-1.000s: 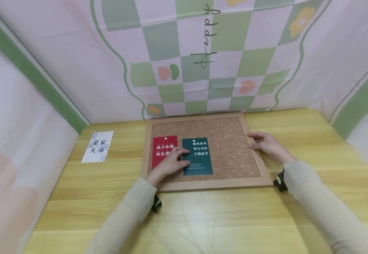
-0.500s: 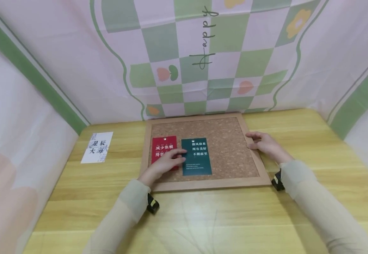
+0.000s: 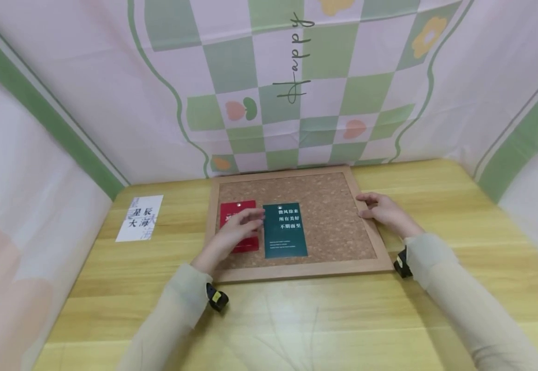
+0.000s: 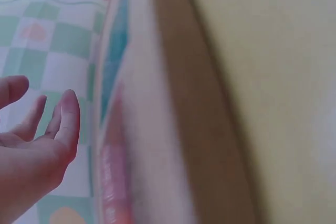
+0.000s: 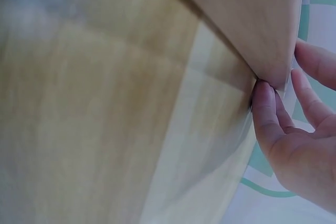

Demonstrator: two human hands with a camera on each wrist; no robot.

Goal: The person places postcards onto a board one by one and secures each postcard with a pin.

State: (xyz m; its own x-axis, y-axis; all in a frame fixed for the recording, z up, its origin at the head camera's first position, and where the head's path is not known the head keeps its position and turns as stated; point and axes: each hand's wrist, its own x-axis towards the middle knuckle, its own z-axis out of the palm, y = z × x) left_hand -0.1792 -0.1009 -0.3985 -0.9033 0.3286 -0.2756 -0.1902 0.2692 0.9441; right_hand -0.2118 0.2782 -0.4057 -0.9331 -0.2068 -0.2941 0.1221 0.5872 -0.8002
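A wood-framed cork board (image 3: 336,219) lies flat on the table. On its left part sits a red card (image 3: 248,246) with white characters, partly covered by my left hand (image 3: 227,238). That hand hovers over the card with loosely bent fingers and holds nothing; the left wrist view shows the fingers apart from the board. Beside the red card lies a dark green card (image 3: 285,234) with white writing and a small hole at the top. My right hand (image 3: 386,212) grips the board's right frame edge, and its fingertips (image 5: 262,95) meet the frame's side in the right wrist view.
A white card (image 3: 139,219) with dark characters lies on the wooden table (image 3: 315,319), left of the board. Behind the board rises a checkered green and white curtain (image 3: 278,134). Cloth walls close in both sides.
My left hand has drawn back leftward from the green card and lifted over the red card. My right hand stays at the frame. The view has shifted slightly.
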